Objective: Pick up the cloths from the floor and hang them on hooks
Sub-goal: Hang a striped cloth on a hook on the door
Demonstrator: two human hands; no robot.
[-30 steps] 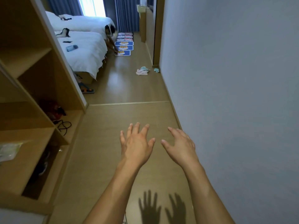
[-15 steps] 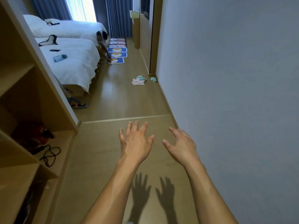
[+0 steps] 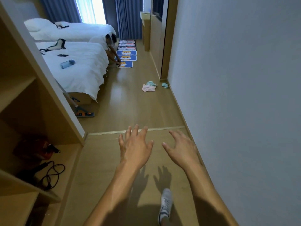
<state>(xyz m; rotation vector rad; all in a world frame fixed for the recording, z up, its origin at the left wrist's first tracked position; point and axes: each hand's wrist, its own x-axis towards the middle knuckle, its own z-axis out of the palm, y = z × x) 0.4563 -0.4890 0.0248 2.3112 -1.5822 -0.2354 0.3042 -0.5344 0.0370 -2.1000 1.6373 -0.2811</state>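
A small heap of cloths lies on the wooden floor far ahead by the right wall: a pink cloth [image 3: 148, 89] with a teal cloth [image 3: 151, 83] on its far side, and a second small teal cloth [image 3: 165, 85] at the skirting board. My left hand [image 3: 136, 147] and my right hand [image 3: 181, 148] are stretched out in front of me, palms down, fingers spread, holding nothing. Both are well short of the cloths. No hooks are in view.
Open wooden shelves [image 3: 32, 111] line the left, holding a black cable [image 3: 52, 173] and a red item [image 3: 35, 148]. Two white beds [image 3: 78, 69] stand beyond. A person [image 3: 111, 46] crouches by blue floor mats [image 3: 126, 58]. A grey wall [image 3: 236, 95] runs along the right. My white shoe [image 3: 165, 206] steps forward.
The view has advanced down the corridor; the shelves slide past on the left and the cloths are nearer. Both hands stay spread and empty. My shoe has come into view.
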